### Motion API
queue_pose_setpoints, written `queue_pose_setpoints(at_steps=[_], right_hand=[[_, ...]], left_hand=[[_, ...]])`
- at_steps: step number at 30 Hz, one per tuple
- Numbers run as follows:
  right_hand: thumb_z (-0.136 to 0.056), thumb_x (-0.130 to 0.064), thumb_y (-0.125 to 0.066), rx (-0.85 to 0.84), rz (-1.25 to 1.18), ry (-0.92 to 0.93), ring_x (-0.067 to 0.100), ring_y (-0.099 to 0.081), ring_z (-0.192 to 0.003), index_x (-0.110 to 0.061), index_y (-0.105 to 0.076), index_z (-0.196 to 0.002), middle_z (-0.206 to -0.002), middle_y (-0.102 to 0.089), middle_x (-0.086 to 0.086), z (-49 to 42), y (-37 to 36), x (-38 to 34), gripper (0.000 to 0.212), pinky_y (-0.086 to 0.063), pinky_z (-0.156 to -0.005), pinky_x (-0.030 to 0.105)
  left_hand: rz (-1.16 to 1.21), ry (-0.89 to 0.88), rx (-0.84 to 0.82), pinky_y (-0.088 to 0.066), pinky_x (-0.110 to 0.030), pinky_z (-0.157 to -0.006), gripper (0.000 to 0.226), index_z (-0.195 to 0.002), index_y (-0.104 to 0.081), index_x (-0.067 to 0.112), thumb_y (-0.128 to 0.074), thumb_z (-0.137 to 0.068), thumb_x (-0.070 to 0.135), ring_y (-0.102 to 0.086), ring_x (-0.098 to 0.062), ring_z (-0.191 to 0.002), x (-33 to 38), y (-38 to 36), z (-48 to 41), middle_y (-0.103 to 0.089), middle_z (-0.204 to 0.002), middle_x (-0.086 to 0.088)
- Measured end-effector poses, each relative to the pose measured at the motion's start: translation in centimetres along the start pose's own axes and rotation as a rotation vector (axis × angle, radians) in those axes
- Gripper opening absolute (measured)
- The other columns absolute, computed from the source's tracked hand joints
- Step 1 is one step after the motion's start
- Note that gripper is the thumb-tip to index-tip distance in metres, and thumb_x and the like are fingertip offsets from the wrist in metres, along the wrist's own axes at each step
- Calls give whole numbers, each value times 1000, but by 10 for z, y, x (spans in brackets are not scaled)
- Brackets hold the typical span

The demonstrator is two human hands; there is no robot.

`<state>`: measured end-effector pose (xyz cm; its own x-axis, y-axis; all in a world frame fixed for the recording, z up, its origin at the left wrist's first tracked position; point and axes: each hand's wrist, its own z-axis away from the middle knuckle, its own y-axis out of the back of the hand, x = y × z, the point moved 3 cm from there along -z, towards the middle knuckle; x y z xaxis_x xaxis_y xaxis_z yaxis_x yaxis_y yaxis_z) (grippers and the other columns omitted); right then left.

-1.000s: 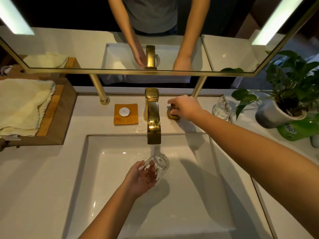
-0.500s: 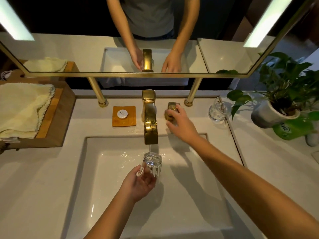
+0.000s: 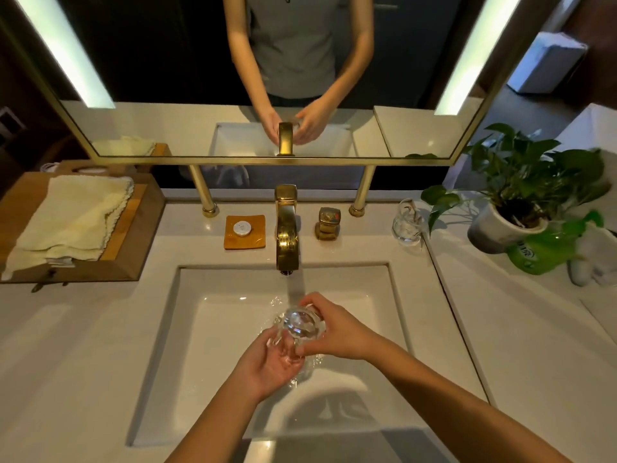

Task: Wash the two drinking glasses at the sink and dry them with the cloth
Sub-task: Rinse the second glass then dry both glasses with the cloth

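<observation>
Mid-frame, over the white sink [image 3: 187, 329], left grip [image 3: 270, 360] and right grip [image 3: 339, 332] clamp a faceted glass [image 3: 302, 324] under the running gold tap [image 3: 286, 228]. The second glass [image 3: 405, 223] stands on the table [image 3: 83, 329], right. Fluffy cloth [image 3: 73, 218] in wooden tray [image 3: 133, 248], upper left.

Gold-framed mirror [image 3: 187, 78], white counter [image 3: 83, 345], possibly dark walls [image 3: 23, 105]

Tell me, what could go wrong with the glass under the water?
The wet glass could slip from the left hand and right hand and crack in the hard sink. Water from the faucet may splash off it onto the counter. The second glass stands beside the plant; a careless reach might knock it over.
</observation>
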<state>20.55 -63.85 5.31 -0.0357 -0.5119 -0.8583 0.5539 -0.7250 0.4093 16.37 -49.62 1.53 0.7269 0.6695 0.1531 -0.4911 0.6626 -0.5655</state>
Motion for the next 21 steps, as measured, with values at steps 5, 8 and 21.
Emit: queue_pose_setpoints(at_steps=[5,8,21], right_hand=[[-67,-12,-83,151,-207,-134,14,-62,-90,-17,-41,-112,-108,-59,5,19,-4,39,62,-54,-76,29],[-68,-11,-80,122,-229,-177,14,-61,-90,-21,-38,-120,-111,-55,7,27,4,54,68,-54,-73,23],[-65,-15,-81,486,-104,-18,8,-52,-109,-35,-44,-119,-116,-47,-12,-1,87,72,69,-49,-90,23]], left_hand=[[-366,-179,0,-58,-25,-53,14,-94,-66,5,-57,-89,13,-69,-13,-58,-2,-1,9,-73,-74,-6],[-729,-388,3,-53,-19,-61,13,-96,-70,4,-60,-87,7,-67,-10,-69,-9,-12,12,-72,-81,-6],[-1966,-1070,-10,-52,-31,-79,14,-88,-71,27,-57,-88,26,-64,-4,-82,-1,-155,-23,-72,-86,9]])
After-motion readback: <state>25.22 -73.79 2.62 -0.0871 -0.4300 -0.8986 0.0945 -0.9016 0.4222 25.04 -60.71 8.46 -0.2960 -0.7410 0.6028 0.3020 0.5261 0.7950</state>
